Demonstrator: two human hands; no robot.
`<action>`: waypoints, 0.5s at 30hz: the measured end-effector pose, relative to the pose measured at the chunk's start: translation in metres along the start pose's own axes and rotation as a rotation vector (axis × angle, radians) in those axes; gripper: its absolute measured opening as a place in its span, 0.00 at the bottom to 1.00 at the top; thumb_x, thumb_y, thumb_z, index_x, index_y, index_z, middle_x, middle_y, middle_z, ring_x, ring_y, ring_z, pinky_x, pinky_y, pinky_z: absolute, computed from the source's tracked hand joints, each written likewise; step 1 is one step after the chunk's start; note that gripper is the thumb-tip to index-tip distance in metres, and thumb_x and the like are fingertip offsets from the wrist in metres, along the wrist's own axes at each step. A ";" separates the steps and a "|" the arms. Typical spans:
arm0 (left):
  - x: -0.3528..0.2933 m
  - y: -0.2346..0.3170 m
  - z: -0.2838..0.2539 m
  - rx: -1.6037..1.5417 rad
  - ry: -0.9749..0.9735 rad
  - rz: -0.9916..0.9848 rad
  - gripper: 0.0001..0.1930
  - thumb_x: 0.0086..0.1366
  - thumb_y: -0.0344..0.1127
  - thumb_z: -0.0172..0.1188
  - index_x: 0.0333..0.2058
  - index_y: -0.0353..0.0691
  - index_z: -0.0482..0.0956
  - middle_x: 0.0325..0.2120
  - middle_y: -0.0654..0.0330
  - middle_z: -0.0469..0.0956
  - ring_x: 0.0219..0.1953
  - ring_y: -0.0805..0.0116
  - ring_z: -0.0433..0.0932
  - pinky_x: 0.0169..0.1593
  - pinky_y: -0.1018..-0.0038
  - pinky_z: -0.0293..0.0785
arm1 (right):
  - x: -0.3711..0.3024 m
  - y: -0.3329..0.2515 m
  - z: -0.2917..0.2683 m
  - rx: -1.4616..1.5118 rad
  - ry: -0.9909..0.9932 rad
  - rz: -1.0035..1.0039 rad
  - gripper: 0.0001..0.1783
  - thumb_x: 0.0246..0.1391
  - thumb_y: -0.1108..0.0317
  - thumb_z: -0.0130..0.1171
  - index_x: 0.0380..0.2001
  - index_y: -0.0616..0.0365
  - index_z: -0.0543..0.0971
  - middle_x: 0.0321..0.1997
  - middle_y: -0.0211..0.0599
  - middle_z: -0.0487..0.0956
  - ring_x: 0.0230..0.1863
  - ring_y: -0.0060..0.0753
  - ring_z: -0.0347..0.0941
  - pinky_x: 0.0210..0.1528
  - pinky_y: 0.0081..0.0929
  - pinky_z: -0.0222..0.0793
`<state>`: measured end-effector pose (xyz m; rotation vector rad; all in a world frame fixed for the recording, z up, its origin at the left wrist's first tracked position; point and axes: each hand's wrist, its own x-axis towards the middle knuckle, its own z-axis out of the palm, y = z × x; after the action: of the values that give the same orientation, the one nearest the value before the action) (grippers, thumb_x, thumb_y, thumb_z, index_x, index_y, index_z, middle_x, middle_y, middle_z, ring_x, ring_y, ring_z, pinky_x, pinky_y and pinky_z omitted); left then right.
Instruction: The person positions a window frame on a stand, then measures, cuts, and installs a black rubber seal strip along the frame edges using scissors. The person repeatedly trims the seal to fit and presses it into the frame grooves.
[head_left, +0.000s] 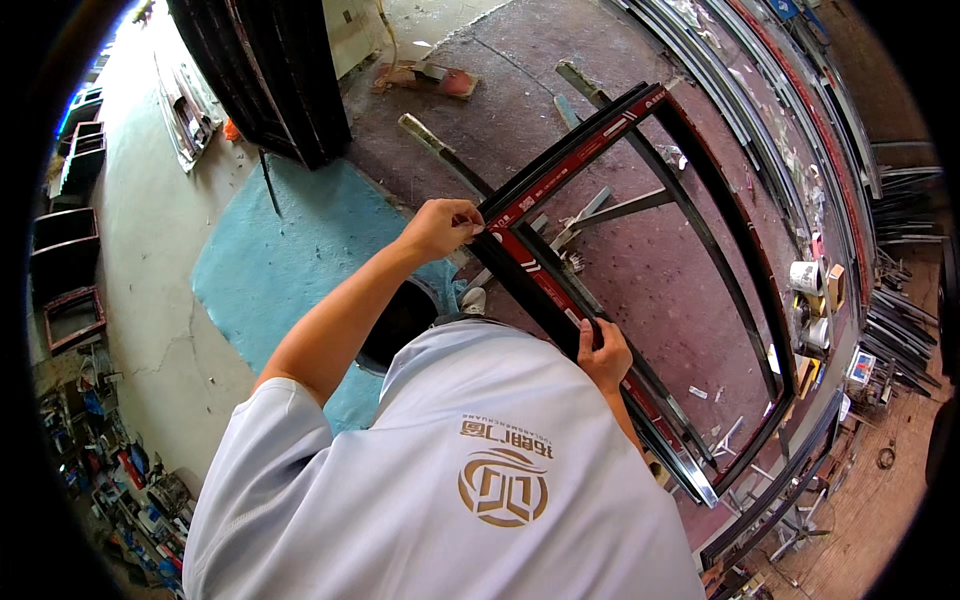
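Dark bars edged with red film form a large rectangular frame point(568, 178), slanting from the centre of the picture to the right. A person in a white shirt point(400, 480) with a gold emblem is seen from above, both bare hands at the frame. The left hand point(440, 228), at centre, touches the frame's corner with thumb and fingertips bunched together; whether they pinch anything cannot be told. The right hand point(604, 356), right of centre and lower, lies on the near rail, thumb and forefinger slightly apart; whether it clamps the rail cannot be told. Metal supports point(440, 152) stick out beyond the frame's upper left side.

Below, the floor point(680, 350) is a worn maroon. A blue sheet point(270, 250) spreads left of centre, with tall dark profiles point(265, 80) at upper left. Long metal bars point(740, 95) sweep down the upper right, and white rolls point(804, 276) sit near the right edge. Smaller dark frames point(65, 245) line the left edge; cluttered tools point(140, 490) fill the lower left.
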<state>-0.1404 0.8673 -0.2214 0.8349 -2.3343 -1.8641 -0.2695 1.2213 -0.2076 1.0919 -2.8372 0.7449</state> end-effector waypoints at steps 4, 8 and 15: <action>-0.007 0.013 -0.004 0.187 -0.011 0.084 0.06 0.67 0.29 0.58 0.38 0.31 0.79 0.28 0.55 0.81 0.32 0.67 0.81 0.39 0.70 0.77 | 0.001 -0.004 -0.001 -0.015 -0.013 0.022 0.24 0.62 0.48 0.57 0.34 0.63 0.83 0.31 0.44 0.82 0.32 0.48 0.80 0.33 0.38 0.75; -0.018 0.009 -0.005 0.148 0.071 0.040 0.07 0.69 0.31 0.56 0.38 0.31 0.77 0.29 0.53 0.81 0.32 0.64 0.81 0.38 0.68 0.77 | -0.002 0.000 0.002 -0.005 0.014 -0.003 0.24 0.63 0.49 0.56 0.34 0.63 0.83 0.32 0.45 0.82 0.32 0.48 0.80 0.33 0.38 0.75; -0.018 0.001 0.010 0.033 0.176 0.021 0.11 0.66 0.33 0.62 0.40 0.32 0.74 0.31 0.54 0.80 0.32 0.67 0.79 0.38 0.68 0.75 | -0.003 0.000 0.002 0.002 -0.021 0.020 0.24 0.63 0.49 0.56 0.34 0.63 0.83 0.32 0.45 0.82 0.32 0.49 0.80 0.33 0.39 0.75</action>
<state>-0.1291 0.8842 -0.2176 0.9320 -2.2636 -1.6738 -0.2675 1.2222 -0.2101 1.0805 -2.8697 0.7417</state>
